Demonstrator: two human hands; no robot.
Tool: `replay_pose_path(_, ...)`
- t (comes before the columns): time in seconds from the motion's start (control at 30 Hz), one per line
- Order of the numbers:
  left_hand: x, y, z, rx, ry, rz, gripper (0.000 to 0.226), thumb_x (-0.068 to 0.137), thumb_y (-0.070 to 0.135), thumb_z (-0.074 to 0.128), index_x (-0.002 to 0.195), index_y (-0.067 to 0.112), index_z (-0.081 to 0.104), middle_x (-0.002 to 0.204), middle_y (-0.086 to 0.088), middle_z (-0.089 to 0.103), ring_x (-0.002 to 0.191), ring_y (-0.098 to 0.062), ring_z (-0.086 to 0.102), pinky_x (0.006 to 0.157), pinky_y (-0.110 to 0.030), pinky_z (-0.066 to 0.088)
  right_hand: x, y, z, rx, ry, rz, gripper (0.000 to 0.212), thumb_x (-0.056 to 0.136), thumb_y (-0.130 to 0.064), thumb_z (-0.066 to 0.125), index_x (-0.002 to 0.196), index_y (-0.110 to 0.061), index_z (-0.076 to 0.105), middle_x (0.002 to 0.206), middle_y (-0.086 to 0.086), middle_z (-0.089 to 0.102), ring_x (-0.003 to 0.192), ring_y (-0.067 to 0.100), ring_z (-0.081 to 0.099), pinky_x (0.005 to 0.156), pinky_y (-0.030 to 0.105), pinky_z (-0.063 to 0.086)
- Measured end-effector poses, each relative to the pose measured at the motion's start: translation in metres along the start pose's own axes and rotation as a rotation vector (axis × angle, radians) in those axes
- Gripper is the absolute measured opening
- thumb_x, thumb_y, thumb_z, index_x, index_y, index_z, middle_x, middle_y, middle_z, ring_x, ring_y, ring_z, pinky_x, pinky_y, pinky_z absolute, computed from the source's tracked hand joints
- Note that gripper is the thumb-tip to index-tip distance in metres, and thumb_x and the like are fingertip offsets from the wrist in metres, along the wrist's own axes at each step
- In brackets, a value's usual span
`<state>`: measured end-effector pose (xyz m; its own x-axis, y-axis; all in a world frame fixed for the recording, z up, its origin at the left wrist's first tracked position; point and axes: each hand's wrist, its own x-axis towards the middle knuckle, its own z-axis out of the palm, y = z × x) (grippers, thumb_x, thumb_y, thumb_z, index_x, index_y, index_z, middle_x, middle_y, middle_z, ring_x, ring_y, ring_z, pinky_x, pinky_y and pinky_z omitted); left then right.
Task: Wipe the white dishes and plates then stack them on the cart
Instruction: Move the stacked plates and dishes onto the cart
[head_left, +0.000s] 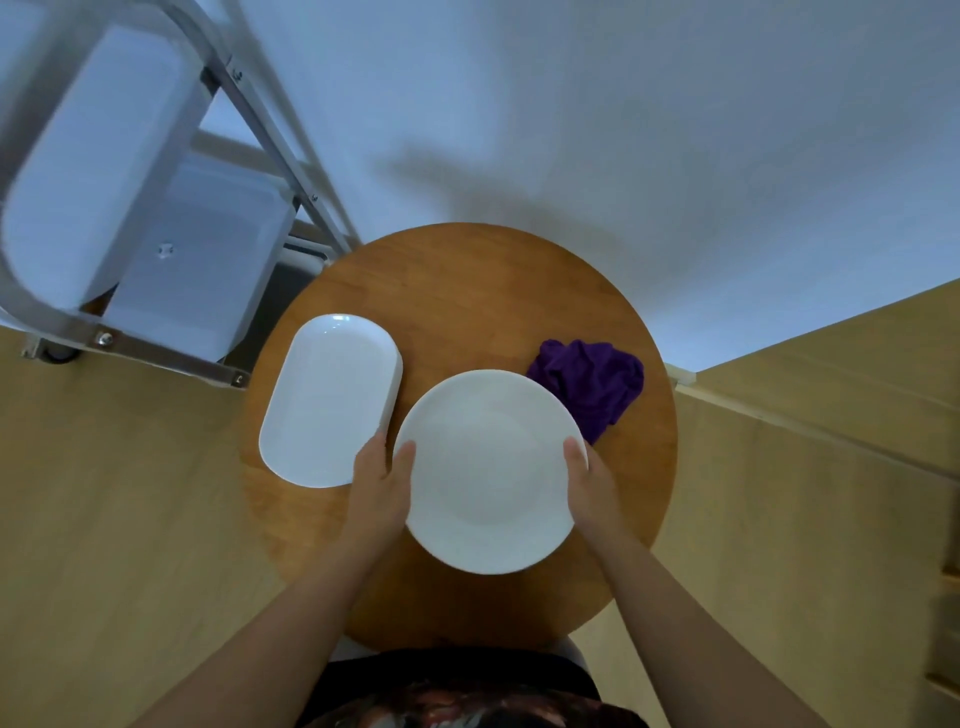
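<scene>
While both hands (382, 480) (589, 480) pinch the plate (491, 470) with their fingers (574, 452), a dish (330, 400) and cloth (589, 384) flank it on the counter (467, 291).

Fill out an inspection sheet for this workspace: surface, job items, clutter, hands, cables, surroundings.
Surface: round wooden table, bare at the far side.
Job items: round white plate gripped at both edges; oval white dish resting to its left; crumpled purple cloth to its right, partly behind the plate.
Clutter: nothing seen.
Hands: left hand and right hand both on the plate's rim.
Cables: nothing seen.
Surroundings: metal cart with white trays at far left; white wall; light wood floor.
</scene>
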<state>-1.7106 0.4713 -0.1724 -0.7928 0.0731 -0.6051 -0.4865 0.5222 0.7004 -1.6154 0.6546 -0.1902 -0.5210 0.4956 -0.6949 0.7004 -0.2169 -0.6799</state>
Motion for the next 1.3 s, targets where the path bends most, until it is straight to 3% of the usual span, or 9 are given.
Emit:
replay_pose_path(0.07, 0.006, 0.006, 0.003, 0.021, 0.005, 0.093, 0.024, 0.091, 0.052, 0.045, 0.104, 0.034, 0.052, 0.102, 0.013, 0.058, 0.099, -0.016, 0.059, 0.089, -0.035, 0.048, -0.002, -0.002, 0.002, 0.056, 0.008, 0.054, 0.025, 0.099, -0.044, 0.033, 0.11, -0.036, 0.053, 0.104, -0.01, 0.063, 0.093, 0.007, 0.06, 0.061, 0.02, 0.045)
replay_pose_path(0.17, 0.013, 0.008, 0.009, 0.211, 0.0, 0.137, 0.019, 0.098, 0.041, 0.037, 0.106, 0.031, 0.051, 0.102, 0.014, 0.053, 0.086, -0.006, 0.052, 0.088, -0.034, 0.044, -0.004, -0.004, 0.003, 0.064, -0.004, 0.067, 0.027, 0.099, -0.049, 0.03, 0.113, -0.038, 0.051, 0.104, -0.012, 0.062, 0.094, 0.008, 0.059, 0.062, 0.021, 0.046)
replay_pose_path(0.33, 0.012, 0.01, 0.011, 0.149, -0.035, 0.007, 0.038, 0.1, 0.041, 0.036, 0.135, 0.028, 0.039, 0.116, 0.013, 0.041, 0.105, -0.008, 0.04, 0.1, -0.042, 0.038, -0.007, -0.001, 0.005, 0.128, 0.003, 0.089, 0.034, 0.098, -0.052, 0.029, 0.12, -0.035, 0.049, 0.11, -0.009, 0.061, 0.096, 0.008, 0.059, 0.064, 0.022, 0.048)
replay_pose_path(0.47, 0.022, 0.011, 0.001, -0.16, -0.154, -0.184, 0.015, 0.097, 0.045, 0.041, 0.107, 0.039, 0.049, 0.112, 0.011, 0.052, 0.097, -0.01, 0.051, 0.088, -0.036, 0.041, -0.009, 0.009, 0.009, 0.432, -0.006, 0.218, 0.032, 0.097, -0.051, 0.035, 0.121, -0.036, 0.049, 0.116, -0.005, 0.061, 0.107, 0.017, 0.058, 0.084, 0.039, 0.05)
replay_pose_path(0.63, 0.042, 0.01, -0.004, -0.293, -0.269, -0.325, 0.046, 0.089, 0.058, 0.047, 0.122, 0.028, 0.054, 0.122, -0.003, 0.059, 0.115, -0.026, 0.054, 0.101, -0.054, 0.042, -0.012, 0.021, 0.018, 0.592, 0.056, 0.299, 0.019, 0.093, -0.04, 0.052, 0.11, -0.032, 0.054, 0.109, -0.002, 0.064, 0.101, 0.022, 0.06, 0.086, 0.045, 0.05)
replay_pose_path(0.97, 0.073, 0.004, 0.002, -0.294, -0.449, -0.269, 0.049, 0.096, 0.05, 0.036, 0.066, 0.04, 0.074, 0.071, 0.01, 0.073, 0.062, -0.005, 0.07, 0.043, -0.018, 0.049, -0.018, 0.033, 0.031, 0.544, 0.251, 0.286, 0.029, 0.089, -0.033, 0.061, 0.114, -0.02, 0.054, 0.098, -0.001, 0.065, 0.09, 0.019, 0.06, 0.065, 0.032, 0.049)
replay_pose_path(1.07, 0.081, 0.002, 0.002, -0.306, -0.509, -0.277, 0.048, 0.096, 0.051, 0.036, 0.069, 0.04, 0.074, 0.07, 0.01, 0.073, 0.062, -0.006, 0.07, 0.043, -0.02, 0.05, -0.019, 0.036, 0.032, 0.726, 0.194, 0.261, 0.018, 0.089, -0.029, 0.059, 0.107, -0.027, 0.058, 0.089, -0.003, 0.072, 0.09, 0.021, 0.063, 0.053, 0.03, 0.053)
replay_pose_path(1.2, 0.096, 0.01, 0.001, -0.311, -0.582, -0.34, 0.045, 0.091, 0.06, 0.041, 0.096, 0.029, 0.074, 0.085, 0.001, 0.075, 0.075, -0.017, 0.073, 0.058, -0.03, 0.053, -0.017, 0.041, 0.031, 0.822, 0.11, 0.197, 0.031, 0.079, -0.036, 0.061, 0.108, -0.029, 0.058, 0.094, -0.003, 0.073, 0.097, 0.024, 0.063, 0.064, 0.036, 0.054)
replay_pose_path(1.3, 0.097, 0.011, 0.006, -0.31, -0.639, -0.331, 0.047, 0.093, 0.056, 0.04, 0.079, 0.03, 0.077, 0.079, 0.0, 0.075, 0.069, -0.016, 0.072, 0.05, -0.026, 0.053, -0.014, 0.046, 0.029, 0.84, 0.1, 0.186, 0.029, 0.081, -0.038, 0.058, 0.108, -0.027, 0.061, 0.094, -0.003, 0.074, 0.092, 0.025, 0.068, 0.065, 0.038, 0.055)
